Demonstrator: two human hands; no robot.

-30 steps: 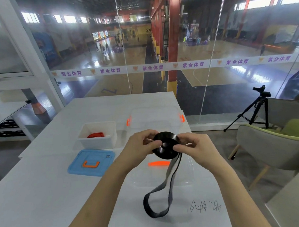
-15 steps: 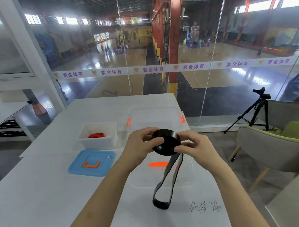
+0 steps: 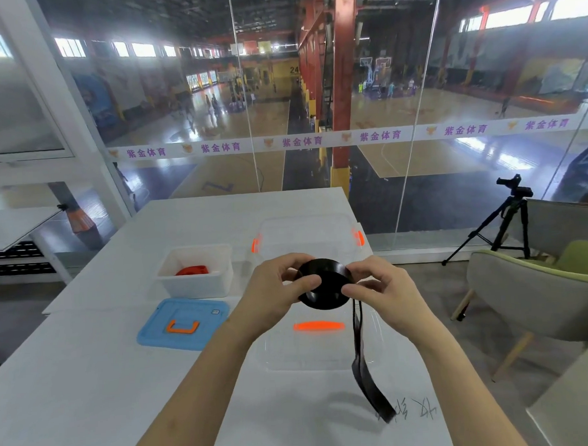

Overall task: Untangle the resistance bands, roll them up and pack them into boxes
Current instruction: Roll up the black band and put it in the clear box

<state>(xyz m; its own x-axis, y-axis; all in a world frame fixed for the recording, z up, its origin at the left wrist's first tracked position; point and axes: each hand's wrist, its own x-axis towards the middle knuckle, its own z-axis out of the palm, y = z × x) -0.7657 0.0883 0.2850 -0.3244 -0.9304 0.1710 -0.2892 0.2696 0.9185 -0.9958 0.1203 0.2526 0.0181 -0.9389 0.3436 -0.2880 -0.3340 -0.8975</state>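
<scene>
A black resistance band (image 3: 326,289) is wound into a flat coil held above the table. My left hand (image 3: 275,291) pinches the coil's left side and my right hand (image 3: 383,289) pinches its right side. The unrolled tail of the band (image 3: 366,371) hangs from the coil down to the tabletop. A small white box (image 3: 174,285) at the left holds a rolled red band (image 3: 192,270). Its blue lid (image 3: 184,323) with an orange handle lies flat in front of it.
A clear box with orange latches (image 3: 306,235) stands behind my hands, and its clear lid with an orange handle (image 3: 319,326) lies under them. The white table (image 3: 74,384) ends at a glass wall. A green chair (image 3: 542,299) and a tripod (image 3: 508,220) stand to the right.
The hanging tail has grown shorter as more band went onto the coil, and its loose end swung to the right. My hands stayed at about the same place.
</scene>
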